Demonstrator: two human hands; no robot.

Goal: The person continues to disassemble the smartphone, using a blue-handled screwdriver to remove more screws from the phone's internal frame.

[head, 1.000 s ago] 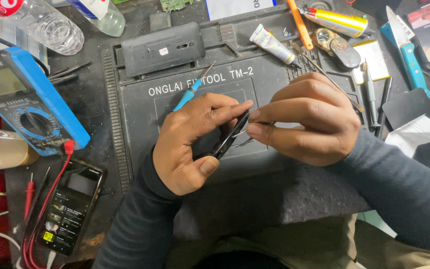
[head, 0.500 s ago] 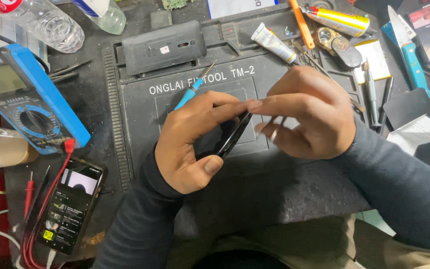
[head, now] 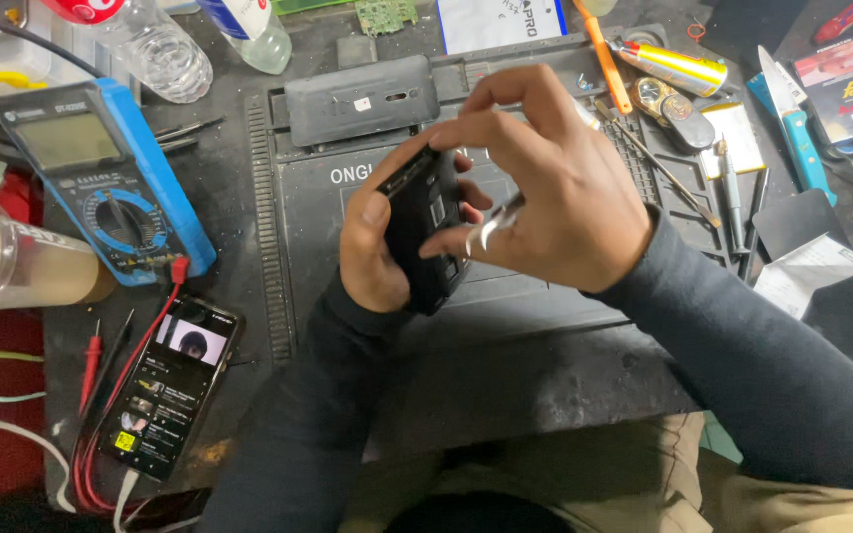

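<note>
Left hand: the left hand (head: 377, 247) at the centre of the frame grips a small black device (head: 425, 227) on edge, thumb on its near face
Right hand: the right hand (head: 545, 188) arches over the device from the right; metal tweezers (head: 491, 229) are tucked between its fingers, tips beside the device
Work mat: a dark grey repair mat (head: 545, 306) lies under both hands; 1 dark flat cover (head: 359, 99) rests along its upper edge
Left side: a blue multimeter (head: 101, 178) sits at upper left; red probe leads (head: 140, 345) run down beside a lit smartphone (head: 172, 385) at lower left
Upper right: an orange-handled tool (head: 606, 57), a yellow tube (head: 671, 67) and a teal-handled knife (head: 790, 123)
Top left: 2 plastic bottles (head: 155, 44)
</note>
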